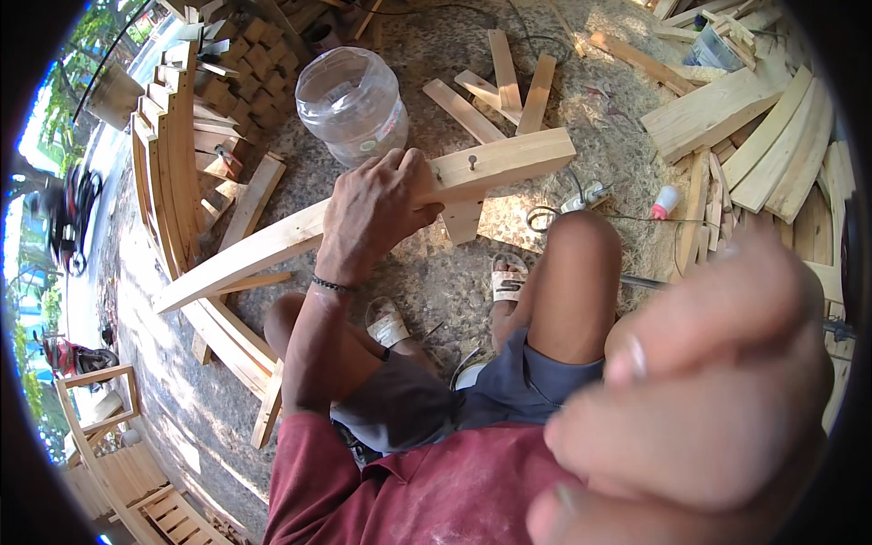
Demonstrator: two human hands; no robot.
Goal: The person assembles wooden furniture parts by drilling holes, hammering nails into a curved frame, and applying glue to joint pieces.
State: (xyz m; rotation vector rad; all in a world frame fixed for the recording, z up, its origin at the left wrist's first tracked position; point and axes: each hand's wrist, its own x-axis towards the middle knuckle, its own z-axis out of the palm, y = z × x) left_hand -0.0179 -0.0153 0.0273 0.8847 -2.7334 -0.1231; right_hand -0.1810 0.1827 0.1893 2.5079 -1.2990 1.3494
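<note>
Wrapped over the middle of a curved wooden beam (pixel 282 236), the left hand (pixel 377 204) presses its fingers onto the upper face, thumb lying along the near side. Blurred and close to the camera, the right hand (pixel 699 391) has its fingers bent; I cannot tell whether they pinch anything. With a clear plastic jar (pixel 352 100) as landmark, the beam passes just on its near side, one end reaching out left of it and the other right.

Wide-mouthed and see-through, the jar lets the brown ground show through its wall. Far to its right, loose offcuts crowd a small bluish tub (pixel 713 50); nearer on that side lies a white bottle (pixel 668 197) with a pink cap.

Pale and grained, the beam bows gently, and a dark nail (pixel 471 163) stands up from it, right of the jar. Short planks (pixel 504 77) lie right of the jar, and curved slats (pixel 168 173) stand stacked left of it.
</note>
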